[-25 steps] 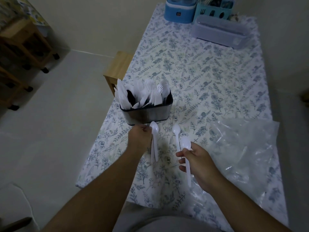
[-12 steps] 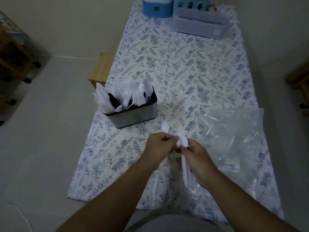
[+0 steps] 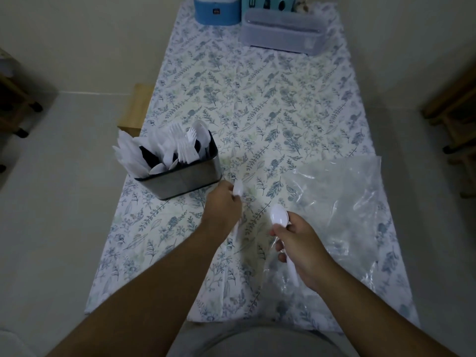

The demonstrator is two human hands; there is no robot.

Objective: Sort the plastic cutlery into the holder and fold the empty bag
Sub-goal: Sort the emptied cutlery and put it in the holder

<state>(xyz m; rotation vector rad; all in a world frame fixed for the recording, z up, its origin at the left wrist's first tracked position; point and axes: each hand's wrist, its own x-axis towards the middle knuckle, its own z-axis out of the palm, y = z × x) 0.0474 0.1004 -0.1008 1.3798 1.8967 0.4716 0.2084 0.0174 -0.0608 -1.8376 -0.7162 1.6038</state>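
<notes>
Since half a second ago the two hands have parted: they were bunched together over one spoon, and now each carries its own. Closed around a white plastic spoon (image 3: pixel 237 191), the left hand (image 3: pixel 223 207) sits just in front of the holder's near right corner, the spoon's bowl poking out above the knuckles and its handle showing below the hand. Nearer the body and to the right, the right hand (image 3: pixel 300 243) pinches a second white spoon (image 3: pixel 279 218) by the neck, bowl up and facing the camera, glossy and smooth, the handle running down past the fingers (image 3: pixel 279 246). Standing near the table's left edge, the holder (image 3: pixel 185 180) is a brushed-metal rectangular caddy with a dark inside, crowded with upright white forks, spoons and flat knife-like pieces. Crumpled and clear, the empty bag (image 3: pixel 342 202) lies flat on the right side of the table, its near edge under the right wrist. Everything rests on a white tablecloth (image 3: pixel 257 99) printed with blue-green leaves. At the far end stand a blue container (image 3: pixel 216 9) with a small dark label too small to read, a teal slotted basket (image 3: pixel 268 3) and a translucent lidded box (image 3: pixel 283 32).
</notes>
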